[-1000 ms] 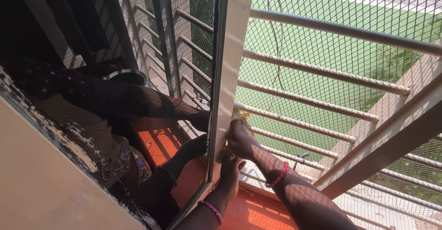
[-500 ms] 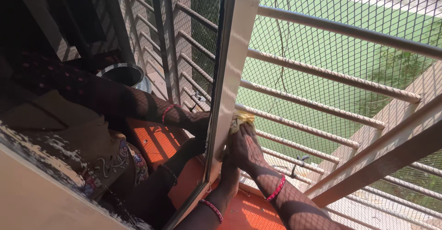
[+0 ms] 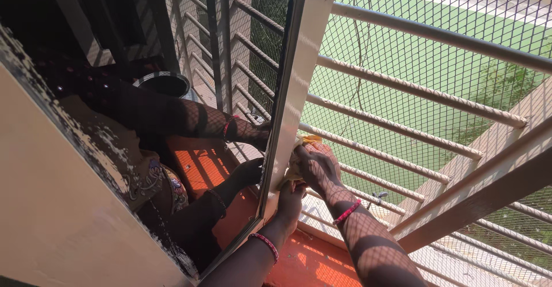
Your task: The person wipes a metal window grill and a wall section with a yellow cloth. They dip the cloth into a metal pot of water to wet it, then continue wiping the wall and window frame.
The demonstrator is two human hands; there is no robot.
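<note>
Head view looks down along a yellow cloth (image 3: 303, 149), a soft crumpled rag bunched against the pale, smooth edge of an open window frame (image 3: 299, 85). Only a small fold of the cloth shows, peeping out above and to the left of the knuckles. The right hand (image 3: 316, 166) lies over it, palm pressing toward the frame, fingers curled around the rag so that it is clamped between hand and painted metal. The wrist is bent and the forearm runs down toward the lower right, with a red beaded bangle (image 3: 347, 212) around it.

Just below, the left hand (image 3: 290, 198) is wrapped around the same frame edge, fingers closed on it, touching the underside of the right hand. Its arm rises from the bottom of the picture and bears a darker red bangle (image 3: 264, 248) at the wrist.

The glass pane (image 3: 190, 137) to the left of the frame is dark and glossy and mirrors both arms, an embroidered garment and a round steel vessel. Beneath the hands runs an orange-red sill (image 3: 310, 264), flat and sunlit. Behind them stand round, rough-coated horizontal grille bars (image 3: 414, 91), backed by fine diamond wire mesh (image 3: 402, 45) whose shadow nets the skin of both arms. Through the mesh a flat green surface lies far below.
</note>
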